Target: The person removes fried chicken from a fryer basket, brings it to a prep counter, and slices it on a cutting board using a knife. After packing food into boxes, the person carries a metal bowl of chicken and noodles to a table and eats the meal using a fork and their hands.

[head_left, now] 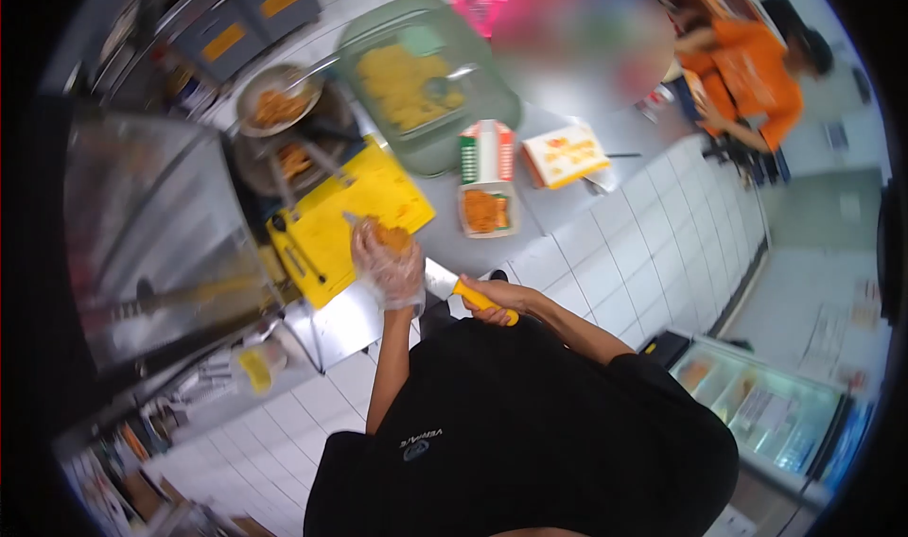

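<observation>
The left hand (386, 270), in a clear plastic glove, is closed around a browned, crumbed piece of food (392, 238) at the near edge of the yellow board (376, 180). The right hand (496, 301), bare, grips the yellow handle of a knife (476, 296); its blade runs in at the glove and is partly hidden, so contact with the food cannot be confirmed. An open carton (488, 151) containing browned food stands beside the board. Sound handling, in this inspector's judgement, calls for a light glove grip that spares the coating, fingertips clear of the edge, a level blade, slow paired movement of both hands, and the piece kept above the board so that crumbs fall there.
</observation>
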`<control>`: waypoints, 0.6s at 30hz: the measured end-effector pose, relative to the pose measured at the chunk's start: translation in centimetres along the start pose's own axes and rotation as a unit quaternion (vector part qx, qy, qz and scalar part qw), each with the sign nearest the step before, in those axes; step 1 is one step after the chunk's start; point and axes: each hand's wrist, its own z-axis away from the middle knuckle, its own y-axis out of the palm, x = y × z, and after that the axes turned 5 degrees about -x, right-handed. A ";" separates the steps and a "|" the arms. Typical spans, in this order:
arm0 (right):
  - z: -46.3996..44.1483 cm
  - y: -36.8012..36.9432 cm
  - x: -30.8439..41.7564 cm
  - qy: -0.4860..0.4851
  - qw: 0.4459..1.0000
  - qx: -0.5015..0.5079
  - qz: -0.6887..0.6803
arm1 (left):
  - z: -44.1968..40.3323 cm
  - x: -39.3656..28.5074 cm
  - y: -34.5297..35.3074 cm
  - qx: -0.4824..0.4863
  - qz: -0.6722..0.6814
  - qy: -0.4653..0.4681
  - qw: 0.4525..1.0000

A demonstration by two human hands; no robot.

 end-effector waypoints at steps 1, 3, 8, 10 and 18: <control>2.2 -0.4 -0.5 -0.008 1.000 -0.001 -0.012 | 0.4 -2.1 -0.1 0.028 -0.039 0.000 0.999; 5.6 -2.2 -2.7 -0.026 0.999 0.002 -0.047 | 0.9 -5.9 0.8 0.055 -0.077 0.016 0.995; 15.5 -7.6 -9.0 -0.085 0.984 0.005 -0.157 | 3.8 -18.4 5.7 0.152 -0.004 0.088 0.984; 19.4 -10.7 -11.7 -0.104 0.978 0.004 -0.180 | 4.7 -24.1 8.5 0.163 0.018 0.130 0.978; 30.6 -20.4 -17.3 -0.241 0.909 -0.014 -0.341 | 8.4 -42.2 22.1 0.253 0.047 0.245 0.935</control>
